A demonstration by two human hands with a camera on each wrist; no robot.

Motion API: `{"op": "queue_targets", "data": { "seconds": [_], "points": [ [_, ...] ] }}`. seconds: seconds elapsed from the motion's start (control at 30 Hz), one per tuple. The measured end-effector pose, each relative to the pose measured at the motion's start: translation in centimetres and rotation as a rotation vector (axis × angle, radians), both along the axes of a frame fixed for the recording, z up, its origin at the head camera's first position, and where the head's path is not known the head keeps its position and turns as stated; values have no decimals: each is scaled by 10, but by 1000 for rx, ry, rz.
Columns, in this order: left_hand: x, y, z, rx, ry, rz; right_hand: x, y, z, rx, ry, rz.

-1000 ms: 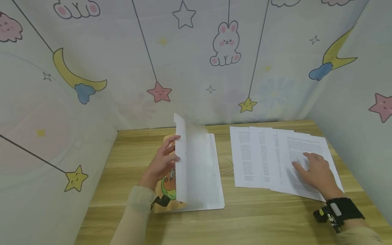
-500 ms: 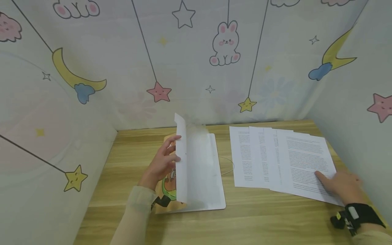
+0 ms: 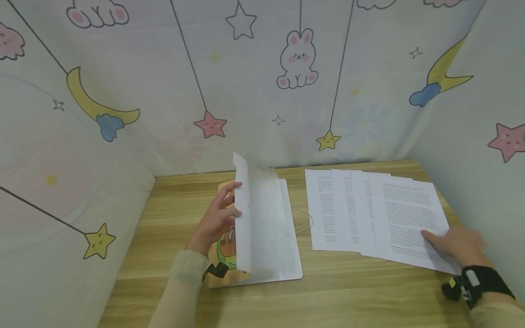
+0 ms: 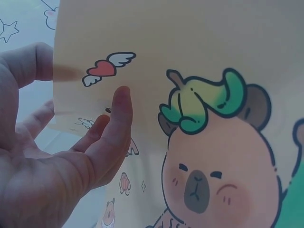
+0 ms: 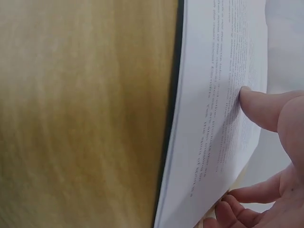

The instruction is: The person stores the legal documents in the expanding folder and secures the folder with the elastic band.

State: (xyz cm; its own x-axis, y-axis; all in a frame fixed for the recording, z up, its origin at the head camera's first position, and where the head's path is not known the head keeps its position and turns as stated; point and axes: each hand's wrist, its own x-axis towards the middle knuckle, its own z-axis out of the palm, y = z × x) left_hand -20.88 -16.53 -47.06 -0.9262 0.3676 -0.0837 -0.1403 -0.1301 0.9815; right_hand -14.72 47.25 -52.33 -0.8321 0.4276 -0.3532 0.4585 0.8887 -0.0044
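A folder (image 3: 275, 246) with a tan capybara-print cover (image 4: 218, 142) lies on the table left of centre, its cover raised partway and its pale inside showing. My left hand (image 3: 217, 218) holds the cover by its free edge, fingers on both faces. To the right, several printed sheets (image 3: 324, 209) lie fanned out and overlapping. At the rightmost sheet (image 3: 410, 214), my right hand (image 3: 459, 246) pinches the lower right edge. In the right wrist view the thumb (image 5: 259, 107) lies on the print, with the other fingers curled at the paper's edge.
A thin elastic loop (image 3: 304, 221) sticks out from the folder's right side onto the wooden table (image 3: 328, 291). A cartoon-printed cloth wall (image 3: 254, 91) rises behind the table, with more cloth at both sides.
My right hand has slid right and toward me, from the middle of the top sheet to its lower right edge. The left hand keeps the cover raised in the same place.
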Motion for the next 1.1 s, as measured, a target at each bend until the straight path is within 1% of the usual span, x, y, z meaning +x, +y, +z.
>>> {"op": "queue_targets", "data": {
  "seconds": [0.1, 0.23, 0.4, 0.47, 0.6, 0.83, 0.9, 1.0, 1.1],
  "points": [
    [-1, -1, 0, -5, 9, -1, -3, -2, 2, 26, 3, 38],
    [-1, -1, 0, -11, 29, -4, -5, -6, 5, -18, 39, 13],
    [0, -3, 1, -13, 46, -11, -5, -9, 11, -77, 52, -42],
    [1, -3, 2, -11, 50, -13, -5, -9, 12, -108, 67, -65],
    [1, -3, 1, -13, 50, -8, -5, -9, 13, -172, 101, -80],
    [-1, -3, 0, -18, 41, -7, -3, -4, 11, -353, 169, -138],
    [0, -2, 0, -19, 33, -11, -1, -2, 10, -378, 171, -151],
    [1, -2, 0, -18, 12, -7, 0, -3, 9, -373, 158, -175],
    [2, -2, 0, -7, -1, -7, -1, -7, 9, -332, 143, -185]
  ]
}}
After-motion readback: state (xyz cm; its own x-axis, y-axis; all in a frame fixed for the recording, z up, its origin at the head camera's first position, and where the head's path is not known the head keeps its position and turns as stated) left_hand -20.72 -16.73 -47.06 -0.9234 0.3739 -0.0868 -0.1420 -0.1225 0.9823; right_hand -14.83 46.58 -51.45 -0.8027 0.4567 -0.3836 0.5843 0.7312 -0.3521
